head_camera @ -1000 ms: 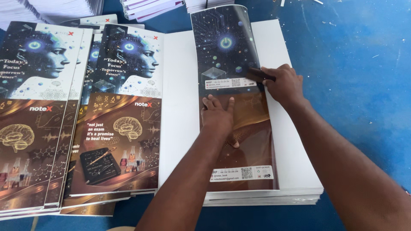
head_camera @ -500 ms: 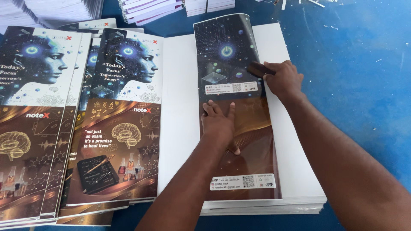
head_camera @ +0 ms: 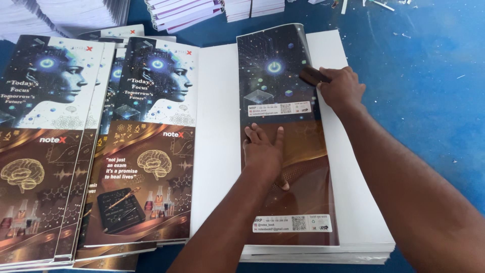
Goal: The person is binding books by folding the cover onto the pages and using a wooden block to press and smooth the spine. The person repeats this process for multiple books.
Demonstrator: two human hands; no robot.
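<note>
On the blue worktable [head_camera: 434, 76], a thick stack of white sheets [head_camera: 353, 202] carries one glossy printed cover sheet, dark starry blue above and brown below [head_camera: 283, 76], folded lengthwise so only its narrow back panel shows. To its left lie fanned piles of finished notebook covers printed with a robotic face and a brain motif [head_camera: 146, 151]; more paper stacks [head_camera: 182, 10] sit along the far edge. The left hand [head_camera: 265, 151] lies flat on the brown half, fingers spread and close together — pinning the sheet. The right hand [head_camera: 341, 88] is closed around a small dark creasing block [head_camera: 313, 77], pressed at the sheet's right edge, near the top. Judged from this, a clean crease calls for steady downward pressure, the block drawn straight along the fold line while the flat palm prevents any slip — edges aligned throughout.
</note>
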